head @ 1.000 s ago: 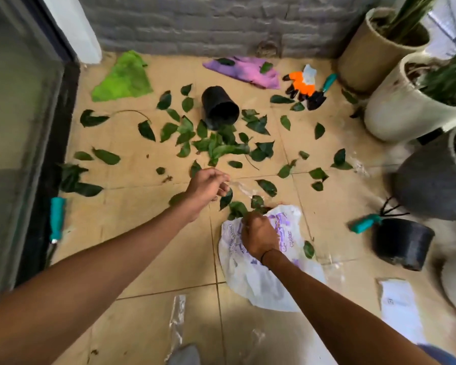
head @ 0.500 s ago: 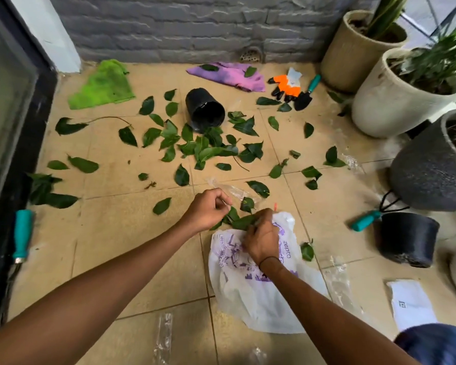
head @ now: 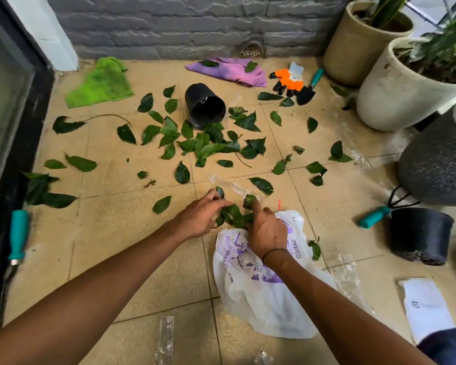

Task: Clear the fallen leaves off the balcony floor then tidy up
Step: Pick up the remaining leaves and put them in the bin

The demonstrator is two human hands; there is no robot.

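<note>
Several green leaves (head: 208, 146) lie scattered over the tan tiled floor (head: 111, 233), thickest by a tipped black pot (head: 204, 105). A white plastic bag (head: 261, 291) with purple print lies flat in front of me. My left hand (head: 199, 216) and my right hand (head: 266, 229) meet at the bag's far edge, both with curled fingers around a small bunch of leaves (head: 233, 216). My right hand rests on the bag, and its mouth is hidden beneath it.
A green cloth (head: 102, 83) and a purple cloth (head: 227, 71) lie near the grey wall. Orange gloves (head: 287, 80) and a trowel (head: 308, 89) sit at right. Large planters (head: 400, 90) and a black pot (head: 419, 234) crowd the right side. A teal-handled tool (head: 17, 234) lies at left.
Both hands have drawn together over the leaves at the bag's edge. The left hand came in toward the right one with leaves. The view shifted closer.
</note>
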